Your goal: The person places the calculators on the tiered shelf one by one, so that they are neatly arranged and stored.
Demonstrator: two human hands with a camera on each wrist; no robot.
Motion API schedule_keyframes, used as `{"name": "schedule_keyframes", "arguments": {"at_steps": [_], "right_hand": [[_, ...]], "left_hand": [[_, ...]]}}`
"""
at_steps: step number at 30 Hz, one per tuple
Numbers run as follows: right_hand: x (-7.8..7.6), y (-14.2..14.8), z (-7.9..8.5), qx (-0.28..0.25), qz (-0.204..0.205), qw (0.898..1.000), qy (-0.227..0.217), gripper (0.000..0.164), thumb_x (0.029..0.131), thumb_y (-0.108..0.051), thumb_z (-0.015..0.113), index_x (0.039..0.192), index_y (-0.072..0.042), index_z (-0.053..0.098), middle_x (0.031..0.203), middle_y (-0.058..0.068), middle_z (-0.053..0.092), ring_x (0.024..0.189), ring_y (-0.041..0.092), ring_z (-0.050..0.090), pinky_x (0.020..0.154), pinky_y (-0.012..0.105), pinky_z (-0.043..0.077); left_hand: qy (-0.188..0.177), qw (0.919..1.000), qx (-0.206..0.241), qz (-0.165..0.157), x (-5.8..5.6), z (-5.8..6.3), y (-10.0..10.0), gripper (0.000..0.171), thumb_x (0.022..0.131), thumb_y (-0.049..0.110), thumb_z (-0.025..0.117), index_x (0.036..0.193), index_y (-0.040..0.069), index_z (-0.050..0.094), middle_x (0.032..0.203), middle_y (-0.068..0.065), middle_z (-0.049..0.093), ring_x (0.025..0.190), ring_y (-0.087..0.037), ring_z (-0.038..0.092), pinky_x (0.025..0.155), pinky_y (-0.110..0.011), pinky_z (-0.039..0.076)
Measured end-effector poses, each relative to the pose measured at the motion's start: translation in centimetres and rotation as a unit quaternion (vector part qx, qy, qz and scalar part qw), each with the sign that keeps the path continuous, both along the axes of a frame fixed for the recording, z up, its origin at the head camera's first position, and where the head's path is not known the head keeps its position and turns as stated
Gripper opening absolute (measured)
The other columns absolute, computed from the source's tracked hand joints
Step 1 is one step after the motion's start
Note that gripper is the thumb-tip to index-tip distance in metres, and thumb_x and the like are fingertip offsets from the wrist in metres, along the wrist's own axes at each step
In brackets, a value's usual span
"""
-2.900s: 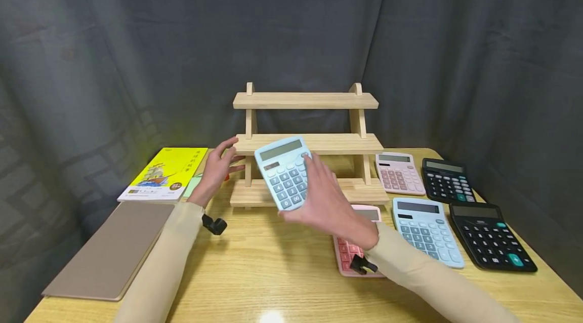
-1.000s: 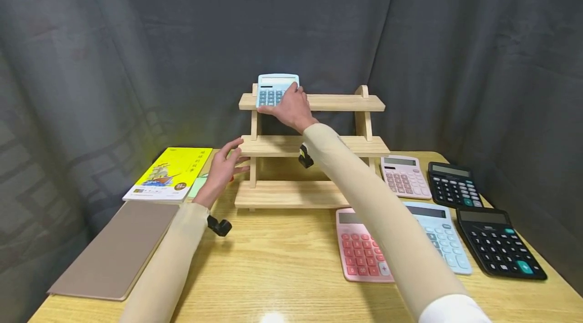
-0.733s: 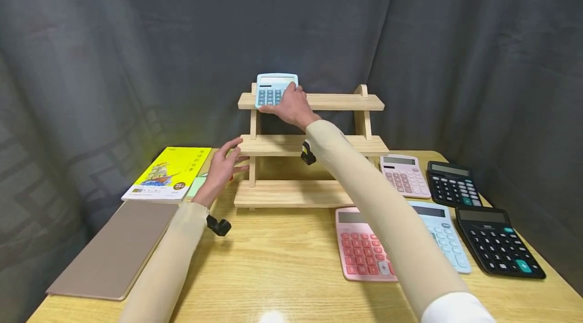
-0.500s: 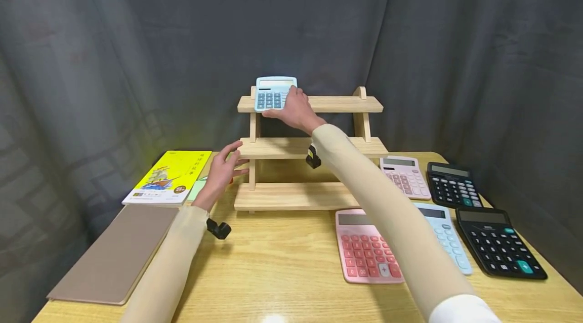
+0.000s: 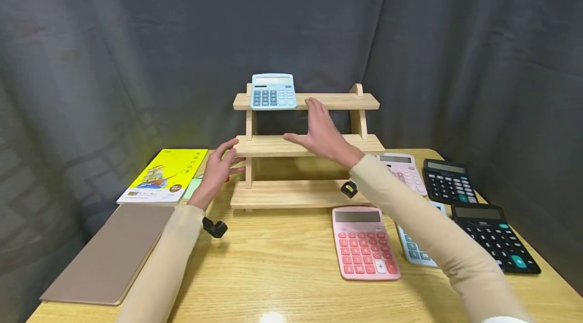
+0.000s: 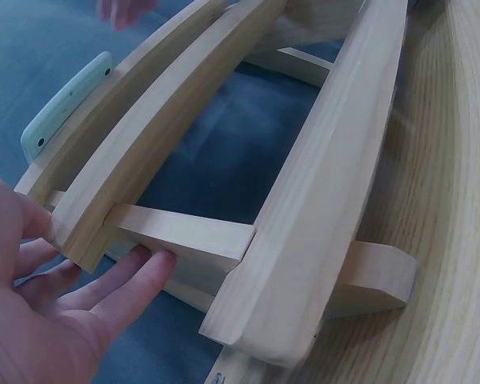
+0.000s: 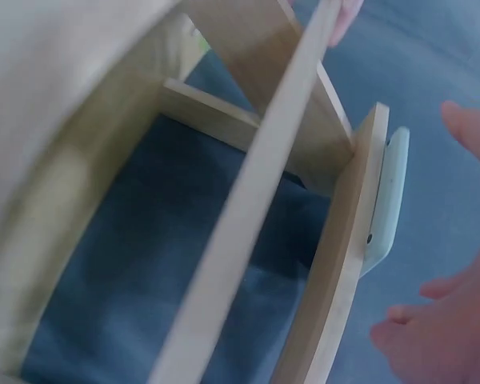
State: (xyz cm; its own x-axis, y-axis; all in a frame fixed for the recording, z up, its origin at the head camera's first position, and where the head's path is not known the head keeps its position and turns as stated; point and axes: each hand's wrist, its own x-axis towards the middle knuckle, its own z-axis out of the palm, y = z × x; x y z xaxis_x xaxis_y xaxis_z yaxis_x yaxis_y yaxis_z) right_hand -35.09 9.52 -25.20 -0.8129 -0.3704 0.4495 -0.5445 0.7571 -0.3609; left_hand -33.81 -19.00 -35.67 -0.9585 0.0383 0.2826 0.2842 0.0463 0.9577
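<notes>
Holds stand (image 5: 264, 147) with left hand (image 5: 215, 173); grips nothing in right hand (image 5: 327, 136), with fingers (image 5: 316, 114) spread. Has blue calculator (image 5: 273, 91) on top shelf (image 5: 330, 102); likely has pink calculator (image 5: 366, 244), four others (image 5: 450, 181) left on tabletop (image 5: 273, 262).

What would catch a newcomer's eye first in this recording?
Probably the light blue calculator at the top left of the wooden rack, with the open right hand just apart from it, below and to its right. Next, the bright yellow book at the left of the table, beyond the left hand holding the rack's left end. The pink calculator with red keys also stands out, in front of the rack's right side.
</notes>
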Motion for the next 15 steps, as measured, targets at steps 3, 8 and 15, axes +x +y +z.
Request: {"name": "schedule_keyframes", "arguments": {"at_steps": [3,8,15], "right_hand": [[2.1,1.8,-1.3,0.003,0.014,1.000,0.007,0.113,0.087,-0.057,0.074,0.158,0.007,0.013,0.164,0.025,0.015,0.152,0.036,0.011,0.125,0.048,0.015],[5.8,4.6,-3.4,0.010,0.019,1.000,-0.014,0.117,0.087,-0.058,0.073,0.160,0.005,0.006,0.166,0.023,0.009,0.153,0.035,0.007,0.124,0.052,0.014],[10.4,7.4,-6.6,0.015,0.003,0.998,-0.055,0.120,0.084,-0.064,0.072,0.160,0.003,0.007,0.166,0.023,0.008,0.152,0.039,0.008,0.122,0.061,0.014]], "left_hand": [[-0.001,1.0000,-0.009,0.002,0.1,0.1,-0.2,0.047,0.110,0.022,0.044,0.156,0.008,0.039,0.161,-0.012,0.030,0.126,-0.042,0.056,0.096,-0.049,0.055],[-0.007,0.9997,-0.021,0.010,0.2,0.1,-0.2,0.047,0.110,0.022,0.044,0.155,0.010,0.040,0.161,-0.010,0.030,0.125,-0.039,0.057,0.093,-0.046,0.058],[-0.006,0.9995,-0.026,0.016,0.3,0.1,-0.5,0.048,0.110,0.023,0.044,0.155,0.010,0.040,0.159,-0.015,0.033,0.126,-0.042,0.056,0.093,-0.047,0.057]]}}
